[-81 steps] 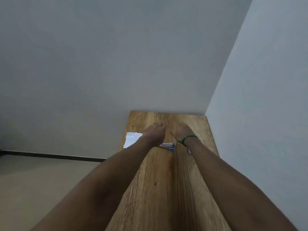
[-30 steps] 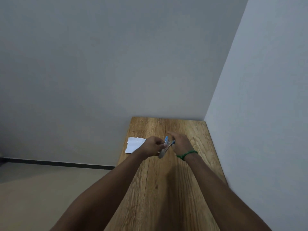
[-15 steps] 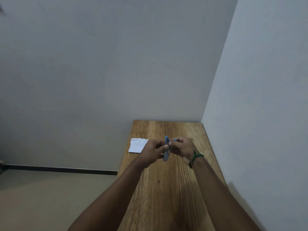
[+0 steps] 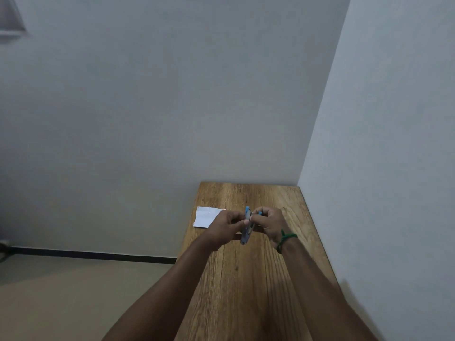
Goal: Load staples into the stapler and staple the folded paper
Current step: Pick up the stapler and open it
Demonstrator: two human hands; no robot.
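Observation:
A small blue and metal stapler [image 4: 246,227] is held upright above the wooden table [image 4: 246,286], between both hands. My left hand [image 4: 227,227] grips its left side. My right hand [image 4: 269,223], with a green band at the wrist, pinches the stapler's upper part at the thumb and fingertips. Whether staples sit between those fingers is too small to tell. The folded white paper [image 4: 206,216] lies flat on the table by its left edge, just beyond my left hand.
The table stands in a corner, with one wall along its far end and another along its right side. Its left edge drops to a beige floor [image 4: 73,291]. A dark skirting strip [image 4: 86,255] runs along the far wall.
Both hands lifted the stapler off the table and turned it upright between them. In the last half second they hold almost still.

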